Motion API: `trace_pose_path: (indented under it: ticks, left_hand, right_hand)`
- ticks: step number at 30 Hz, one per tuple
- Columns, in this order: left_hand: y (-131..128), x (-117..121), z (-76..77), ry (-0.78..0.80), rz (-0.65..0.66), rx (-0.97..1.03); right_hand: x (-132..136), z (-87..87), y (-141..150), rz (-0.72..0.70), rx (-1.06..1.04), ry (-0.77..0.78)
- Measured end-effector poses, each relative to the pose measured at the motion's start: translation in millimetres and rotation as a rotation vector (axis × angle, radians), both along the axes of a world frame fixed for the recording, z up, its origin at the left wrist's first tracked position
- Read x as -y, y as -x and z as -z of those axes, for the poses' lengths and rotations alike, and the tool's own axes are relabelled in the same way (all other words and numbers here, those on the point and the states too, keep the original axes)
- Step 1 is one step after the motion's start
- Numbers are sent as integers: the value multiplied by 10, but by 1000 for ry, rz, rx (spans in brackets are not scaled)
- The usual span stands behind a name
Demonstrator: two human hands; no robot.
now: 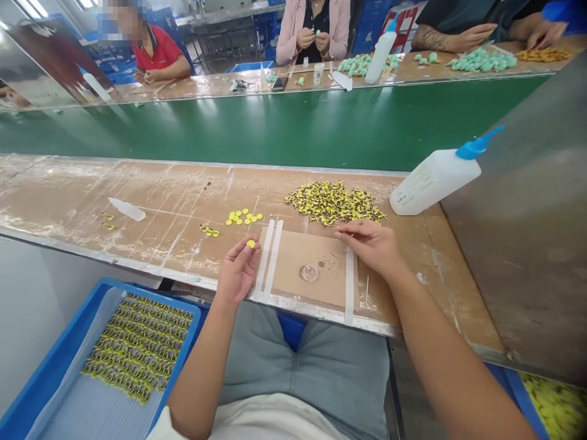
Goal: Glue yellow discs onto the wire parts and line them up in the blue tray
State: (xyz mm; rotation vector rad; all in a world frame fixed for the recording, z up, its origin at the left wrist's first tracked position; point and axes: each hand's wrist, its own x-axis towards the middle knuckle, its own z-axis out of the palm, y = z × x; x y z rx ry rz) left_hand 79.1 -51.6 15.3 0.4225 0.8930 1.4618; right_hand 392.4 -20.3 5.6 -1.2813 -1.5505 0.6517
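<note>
My left hand (237, 270) is raised above the table edge with a small yellow disc (251, 244) pinched at its fingertips. My right hand (371, 245) reaches to the near edge of a heap of small yellow-and-black pieces (334, 203), its fingertips gathered close to them. Whether those fingers hold a piece is too small to tell. Between my hands lies a taped cardboard pad (305, 266) with a small clear glass dish (309, 273) on it. Several yellow discs (243, 216) lie left of the pad.
A white squeeze bottle with a blue nozzle (435, 177) stands at the right. A blue tray of lined-up yellow-and-black pieces (137, 345) sits at lower left. A green conveyor belt (275, 128) runs beyond the table, with co-workers' hands (314, 40) working across it.
</note>
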Motion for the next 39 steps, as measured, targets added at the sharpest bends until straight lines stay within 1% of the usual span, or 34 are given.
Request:
trace_pose_path:
  ticks: [3, 6, 8, 11, 15, 18, 21, 25, 28, 32, 35, 39]
  left_hand:
    - [-117, 81, -31, -18, 98, 36]
    - [-255, 88, -25, -21, 179, 68]
    - [-331, 66, 9, -7, 196, 73]
    - [-400, 41, 74, 9, 180, 58]
    - [-425, 44, 98, -4, 184, 31]
    - [-424, 54, 83, -20, 219, 31]
    - [-419, 59, 89, -36, 235, 31]
    - [-410, 61, 128, -46, 252, 28]
    - [-407, 63, 139, -46, 264, 22]
    - [-405, 65, 126, -54, 275, 32]
    - [-400, 67, 127, -63, 288, 32]
    - [-400, 70, 138, -59, 297, 5]
  right_hand:
    - [180, -107, 138, 88, -175, -27]
    - [383, -198, 333, 110, -224, 63]
    - [486, -215, 462, 116, -263, 123]
    - [569, -156, 601, 122, -297, 111]
    - [625, -2, 672, 188, -229, 19]
    - [679, 73, 689, 193, -116, -97]
    - [733, 76, 710, 194, 26, -205]
    - [767, 35, 736, 200, 173, -222]
    - [768, 29, 745, 187, 188, -229]
    - [769, 49, 749, 181, 154, -261]
    - [768, 63, 749, 208, 151, -260]
    - [753, 76, 747, 211, 131, -324]
